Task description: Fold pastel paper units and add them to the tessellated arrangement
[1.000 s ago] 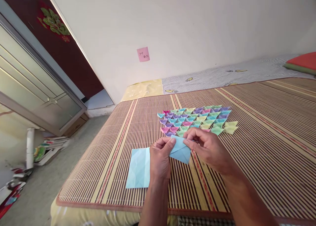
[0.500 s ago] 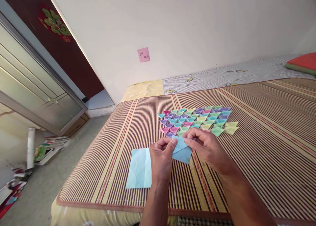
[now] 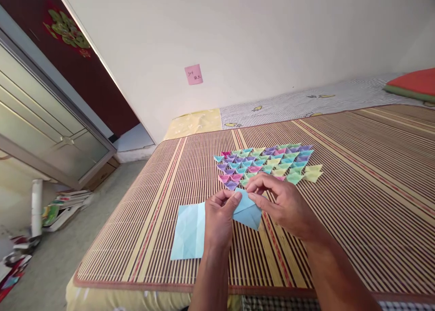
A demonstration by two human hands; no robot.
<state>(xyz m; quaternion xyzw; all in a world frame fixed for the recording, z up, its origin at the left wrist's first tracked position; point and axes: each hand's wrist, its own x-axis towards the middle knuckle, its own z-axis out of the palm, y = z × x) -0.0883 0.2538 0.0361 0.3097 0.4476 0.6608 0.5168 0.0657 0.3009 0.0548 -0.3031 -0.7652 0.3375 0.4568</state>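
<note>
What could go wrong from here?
1. The left hand and right hand pinch the folded blue paper; uneven pulling might tear it.
2. The right hand appears near the colored paper pieces and could knock some askew.
3. The left hand partly hides the creased blue sheet and might drag it.

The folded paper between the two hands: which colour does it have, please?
The folded paper is light blue; the head view shows it best.
</note>
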